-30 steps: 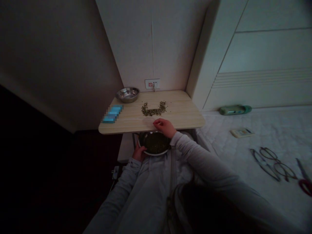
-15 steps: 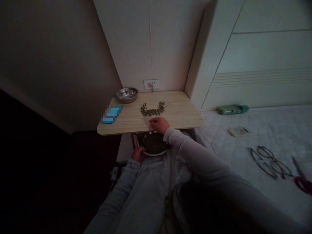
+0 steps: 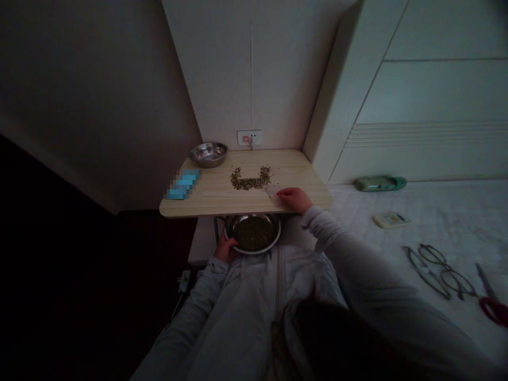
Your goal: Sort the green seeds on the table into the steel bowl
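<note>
My left hand (image 3: 227, 248) grips the left rim of a steel bowl (image 3: 273, 244), held below the table's front edge. Dark greenish contents (image 3: 254, 233) cover the bottom of that bowl. Over the right front of the wooden table (image 3: 210, 201), my right hand (image 3: 296, 200) is closed in a pinch on a thin, see-through plastic piece (image 3: 272, 194). Just beyond it lie small green beans or seeds (image 3: 250, 181), spread in a U shape on the tabletop. What exactly the plastic piece is cannot be made out.
A second steel bowl (image 3: 209, 154) stands at the table's back left, behind a blurred blue phone-like item (image 3: 183, 184). To the right, the bed (image 3: 357, 222) bears a green bottle (image 3: 380, 183), a white remote (image 3: 391, 220), glasses (image 3: 456, 280) and red-handled scissors (image 3: 493, 309).
My right hand has moved right along the table's front, away from above the bowl, with the plastic piece in it. My left hand stays on the bowl's rim.
</note>
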A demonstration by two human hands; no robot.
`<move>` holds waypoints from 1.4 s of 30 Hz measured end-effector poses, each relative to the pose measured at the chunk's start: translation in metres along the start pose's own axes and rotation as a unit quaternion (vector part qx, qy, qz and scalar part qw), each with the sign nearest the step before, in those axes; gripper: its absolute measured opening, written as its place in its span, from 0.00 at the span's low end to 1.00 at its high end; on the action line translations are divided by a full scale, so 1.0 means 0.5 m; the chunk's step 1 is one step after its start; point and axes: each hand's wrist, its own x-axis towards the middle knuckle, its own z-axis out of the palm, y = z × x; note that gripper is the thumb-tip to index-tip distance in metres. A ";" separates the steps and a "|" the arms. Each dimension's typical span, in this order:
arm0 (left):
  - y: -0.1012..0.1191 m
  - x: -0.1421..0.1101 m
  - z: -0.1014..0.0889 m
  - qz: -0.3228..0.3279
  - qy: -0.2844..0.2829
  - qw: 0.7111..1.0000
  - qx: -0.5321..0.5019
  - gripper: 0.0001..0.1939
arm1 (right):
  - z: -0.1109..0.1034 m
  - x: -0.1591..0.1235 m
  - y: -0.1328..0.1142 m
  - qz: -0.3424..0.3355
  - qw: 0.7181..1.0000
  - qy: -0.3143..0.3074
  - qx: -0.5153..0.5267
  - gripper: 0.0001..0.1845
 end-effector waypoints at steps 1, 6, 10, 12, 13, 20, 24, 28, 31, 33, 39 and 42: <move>-0.001 0.001 0.000 0.002 0.001 1.000 -0.001 0.36 | -0.005 0.005 0.005 0.003 1.000 0.000 0.006 0.10; -0.003 0.005 -0.003 0.006 -0.004 1.000 -0.007 0.35 | -0.031 0.030 0.024 0.005 0.996 -0.011 0.091 0.08; -0.004 0.004 -0.003 0.012 0.001 1.000 -0.001 0.34 | -0.063 0.042 0.029 0.011 0.982 0.000 0.188 0.10; -0.005 0.004 -0.002 0.009 0.002 1.000 -0.006 0.35 | -0.079 0.042 0.031 0.004 0.977 0.021 0.213 0.10; -0.005 0.005 -0.002 0.006 0.004 1.000 -0.009 0.35 | -0.085 0.041 0.031 0.000 0.975 0.025 0.221 0.09; -0.006 0.008 -0.005 0.001 0.001 1.000 0.008 0.35 | -0.071 0.026 0.025 -0.025 0.977 -0.109 0.180 0.08; -0.005 0.007 -0.003 0.009 0.006 1.000 0.003 0.36 | -0.051 0.042 0.021 -0.006 0.987 -0.114 0.112 0.07; -0.004 0.005 -0.001 0.007 0.012 1.000 0.005 0.36 | -0.056 0.087 0.031 0.030 0.993 -0.082 0.074 0.09; -0.003 0.005 -0.002 0.004 0.017 1.000 0.002 0.35 | -0.067 0.120 0.042 0.042 0.998 -0.032 0.033 0.11; -0.002 0.004 -0.003 0.002 0.010 1.000 -0.001 0.35 | -0.073 0.133 0.044 0.035 0.999 -0.011 -0.006 0.13; -0.003 0.005 -0.007 0.007 -0.004 1.000 -0.003 0.36 | -0.091 0.110 0.025 -0.068 0.993 0.022 -0.091 0.10; -0.005 0.008 -0.009 0.006 -0.002 1.000 0.001 0.36 | -0.097 0.064 0.018 -0.120 0.979 0.016 -0.167 0.11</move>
